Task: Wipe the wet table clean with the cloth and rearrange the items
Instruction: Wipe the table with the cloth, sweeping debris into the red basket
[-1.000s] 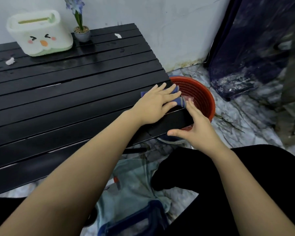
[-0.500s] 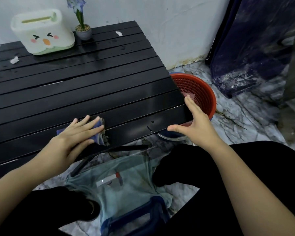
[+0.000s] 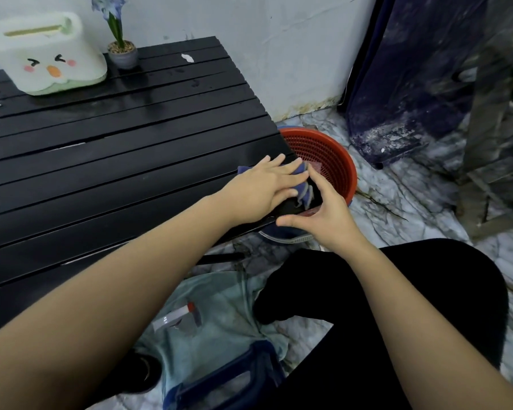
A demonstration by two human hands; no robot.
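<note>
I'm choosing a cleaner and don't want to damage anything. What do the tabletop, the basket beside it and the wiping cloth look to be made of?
Table: black slats with a glossy, wet sheen, probably painted metal or wood; I cannot tell which.
Basket: orange-red moulded plastic, judging by its fine mesh wall.
Cloth: soft blue woven fabric that bunches into folds under the left hand.

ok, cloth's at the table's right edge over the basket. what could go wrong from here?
1. The blue cloth already hangs over the edge of the table under the left hand; one more push could drop it into the red basket.
2. The right hand is cupped at the edge, so swept water may miss it and wet the floor.
3. Paper scraps at the far side are untouched and may smear when wet.
</note>
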